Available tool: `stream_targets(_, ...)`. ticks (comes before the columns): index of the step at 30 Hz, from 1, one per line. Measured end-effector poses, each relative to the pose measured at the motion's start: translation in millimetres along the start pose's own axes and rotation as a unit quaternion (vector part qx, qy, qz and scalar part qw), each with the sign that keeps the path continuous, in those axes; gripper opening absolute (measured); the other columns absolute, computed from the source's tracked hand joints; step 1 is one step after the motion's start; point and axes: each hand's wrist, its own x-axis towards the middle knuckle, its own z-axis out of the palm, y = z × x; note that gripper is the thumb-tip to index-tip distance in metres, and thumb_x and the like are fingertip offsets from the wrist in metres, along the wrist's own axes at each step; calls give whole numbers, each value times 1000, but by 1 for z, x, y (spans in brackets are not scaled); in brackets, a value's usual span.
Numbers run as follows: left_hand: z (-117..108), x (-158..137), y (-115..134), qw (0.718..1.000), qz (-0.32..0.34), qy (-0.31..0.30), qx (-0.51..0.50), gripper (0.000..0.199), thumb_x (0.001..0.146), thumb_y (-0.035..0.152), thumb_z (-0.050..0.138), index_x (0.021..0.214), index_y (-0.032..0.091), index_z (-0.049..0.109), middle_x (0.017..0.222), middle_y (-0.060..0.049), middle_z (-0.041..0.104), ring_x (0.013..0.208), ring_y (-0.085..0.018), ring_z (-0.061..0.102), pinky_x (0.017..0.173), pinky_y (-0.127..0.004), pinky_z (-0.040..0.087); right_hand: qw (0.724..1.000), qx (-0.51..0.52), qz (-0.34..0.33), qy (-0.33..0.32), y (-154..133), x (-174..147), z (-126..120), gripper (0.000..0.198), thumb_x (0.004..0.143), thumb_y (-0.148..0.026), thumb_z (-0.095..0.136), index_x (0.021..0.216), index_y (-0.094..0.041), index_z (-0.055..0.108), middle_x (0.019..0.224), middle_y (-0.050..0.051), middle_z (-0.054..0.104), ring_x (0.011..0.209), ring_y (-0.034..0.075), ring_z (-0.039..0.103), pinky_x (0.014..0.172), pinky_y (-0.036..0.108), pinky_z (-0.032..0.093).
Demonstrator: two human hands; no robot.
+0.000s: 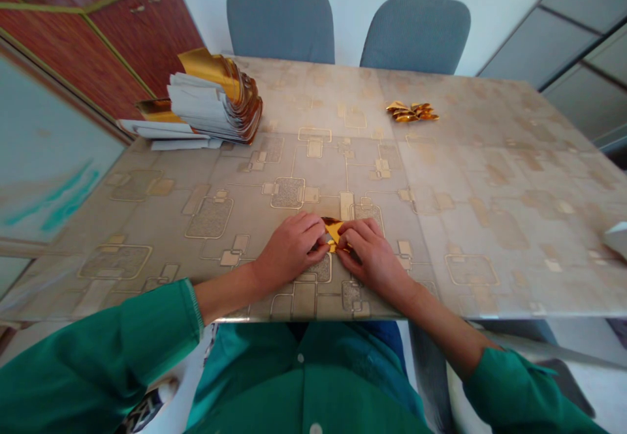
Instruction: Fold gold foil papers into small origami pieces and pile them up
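Observation:
A small piece of shiny gold foil paper (335,230), partly folded, is held between my two hands just above the near part of the table. My left hand (297,241) pinches its left side with closed fingers. On the other side, my right hand (368,249) grips the right edge between thumb and fingers. The fingers cover much of the paper, so its full shape is hidden. Farther back on the right lies a small cluster of folded gold paper pieces (412,111). A thick curved stack of gold and white paper sheets (215,98) sits at the back left.
The table (441,212) has a patterned, glossy cover. Two grey chairs (280,19) stand at its far side against the wall. A reddish wooden cabinet (142,36) is at the back left. Something white (617,238) shows at the right edge.

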Motion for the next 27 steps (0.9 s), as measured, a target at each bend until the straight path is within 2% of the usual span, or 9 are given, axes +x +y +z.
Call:
stream_targets(3, -1, 1, -2, 1000, -12, -11, -17, 13, 88, 20, 65, 80, 16, 56, 89, -5, 60, 86, -20, 54, 76, -32, 45, 1000, -9, -10, -14, 1, -1, -1, 9, 92, -15, 55, 87, -17, 62, 106, 11, 63, 99, 25, 50, 88, 41, 50)
stream_targets(6, -1, 0, -3, 1000, 2, -11, -7, 13, 91, 25, 64, 83, 16, 58, 93, -5, 61, 88, -20, 55, 76, -31, 45, 999, -5, -32, -37, 2, -6, -8, 17, 97, -22, 51, 93, -17, 66, 111, 11, 63, 104, 24, 50, 93, 40, 49)
stream_targets(11, 1, -4, -2, 994, 65, 4, 85, 11, 96, 24, 55, 92, 18, 64, 98, -5, 65, 90, -21, 55, 76, -31, 43, 993, -25, -73, -89, 8, -13, -21, 28, 100, -29, 47, 119, -18, 64, 125, 12, 60, 115, 24, 52, 108, 49, 38)
stream_targets(15, -1, -7, 1, 985, 100, 10, 139, 17, 99, 19, 50, 98, 20, 66, 99, -5, 66, 90, -20, 55, 74, -30, 43, 990, 0, -94, -110, 16, -10, -24, 27, 100, -29, 48, 116, -19, 67, 120, 11, 61, 111, 22, 53, 104, 46, 40)
stream_targets(20, -3, -8, 1, 974, 156, 28, 162, 24, 101, 19, 43, 98, 18, 67, 94, -5, 66, 83, -18, 56, 71, -29, 45, 992, 20, -101, -80, 24, 0, -19, 21, 99, -27, 51, 98, -21, 71, 106, 8, 65, 98, 20, 55, 93, 40, 44)
stream_targets(23, -4, -8, 0, 972, 159, 31, 169, 24, 101, 19, 43, 100, 19, 67, 95, -5, 67, 84, -17, 56, 71, -29, 46, 994, 19, -88, -57, 26, 7, -15, 20, 98, -27, 51, 92, -20, 68, 94, 6, 66, 89, 19, 54, 87, 37, 46)
stream_targets(25, -4, -7, 0, 972, 156, 28, 174, 24, 101, 20, 43, 101, 20, 67, 95, -4, 67, 84, -17, 57, 71, -28, 46, 997, 7, -64, -32, 27, 12, -12, 15, 97, -27, 53, 99, -19, 66, 98, 8, 66, 92, 21, 54, 85, 38, 47)
stream_targets(27, -5, -7, -1, 971, 155, 24, 180, 22, 101, 20, 44, 101, 21, 66, 96, -4, 67, 85, -17, 57, 71, -28, 46, 999, -4, -44, -14, 27, 15, -11, 22, 94, -27, 57, 113, -18, 63, 111, 11, 64, 100, 23, 54, 87, 40, 47)
